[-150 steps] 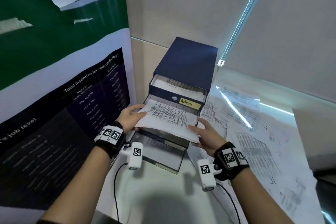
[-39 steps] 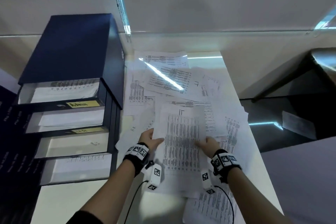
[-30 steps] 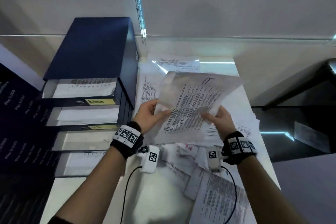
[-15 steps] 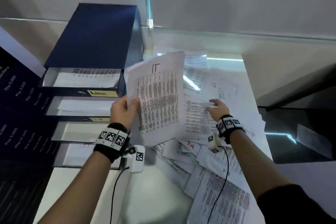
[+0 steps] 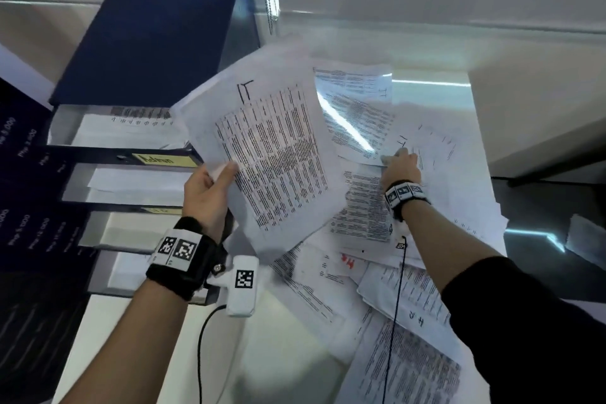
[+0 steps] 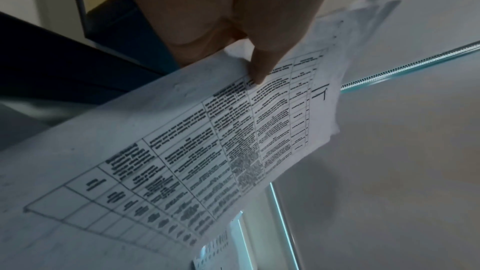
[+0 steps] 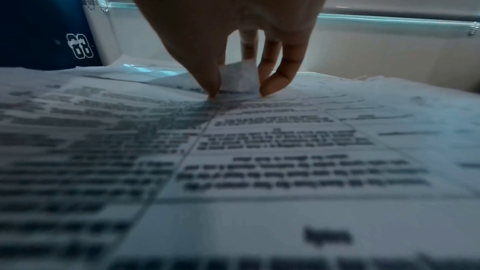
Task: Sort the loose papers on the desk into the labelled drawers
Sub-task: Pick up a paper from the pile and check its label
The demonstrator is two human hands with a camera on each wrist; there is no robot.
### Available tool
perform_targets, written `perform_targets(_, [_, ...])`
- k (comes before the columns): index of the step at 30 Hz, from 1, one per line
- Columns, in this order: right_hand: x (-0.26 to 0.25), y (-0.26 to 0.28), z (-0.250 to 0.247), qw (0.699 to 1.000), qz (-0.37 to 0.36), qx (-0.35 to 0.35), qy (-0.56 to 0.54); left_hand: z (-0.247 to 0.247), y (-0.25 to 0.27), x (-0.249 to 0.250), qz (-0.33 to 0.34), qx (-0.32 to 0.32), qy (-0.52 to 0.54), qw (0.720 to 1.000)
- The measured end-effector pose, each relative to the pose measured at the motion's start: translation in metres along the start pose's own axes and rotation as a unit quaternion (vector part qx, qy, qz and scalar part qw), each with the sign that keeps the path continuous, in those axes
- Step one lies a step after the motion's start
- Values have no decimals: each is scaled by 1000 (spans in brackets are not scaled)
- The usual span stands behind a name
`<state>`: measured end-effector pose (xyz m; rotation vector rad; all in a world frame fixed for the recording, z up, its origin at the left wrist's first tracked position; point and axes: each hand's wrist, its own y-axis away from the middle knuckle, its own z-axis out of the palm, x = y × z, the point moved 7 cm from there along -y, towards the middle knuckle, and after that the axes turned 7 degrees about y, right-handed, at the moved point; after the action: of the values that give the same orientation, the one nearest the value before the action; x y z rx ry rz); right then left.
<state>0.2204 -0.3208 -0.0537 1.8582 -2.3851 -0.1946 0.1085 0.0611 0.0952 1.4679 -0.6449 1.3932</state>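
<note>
White printed sheet (image 5: 272, 154), marked "IT", is pinched along its edge by the left hand (image 5: 206, 197) and held raised beside the blue drawer unit (image 5: 147, 36). Right hand (image 5: 400, 167) pinches a corner of a second sheet (image 5: 357, 121) among loose papers (image 5: 410, 289) covering the bench (image 5: 278, 338).

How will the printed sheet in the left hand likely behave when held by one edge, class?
The printed sheet is thin, so it probably flops; it already curves from the left hand. It looks light, one pinch holding it. Likely tears or creases easily.
</note>
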Motion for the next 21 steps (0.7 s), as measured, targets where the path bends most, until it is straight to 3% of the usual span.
perform_targets(3, [6,2,-17,992,28,18,-120,-1,3,-7,-16,-14,-42,999])
perform_targets(6, [14,17,-49,963,53,47,-258,-2,7,-37,-90,-93,-60,990])
perform_targets(8, [21,43,-82,939,55,96,-326,-4,11,-68,-148,-144,-147,967])
perform_targets(12, [34,112,-135,897,5,176,-405,-9,29,-129,-223,-198,-285,911])
perform_targets(16, [47,165,-135,865,-65,128,-481,-18,32,-173,-298,-198,-280,891])
perform_targets(18, [60,184,-120,875,-81,90,-469,-18,28,-179,-322,-195,-277,884])
perform_targets(21, [72,208,-79,936,-105,-24,-336,-14,26,-171,-319,-217,-309,869])
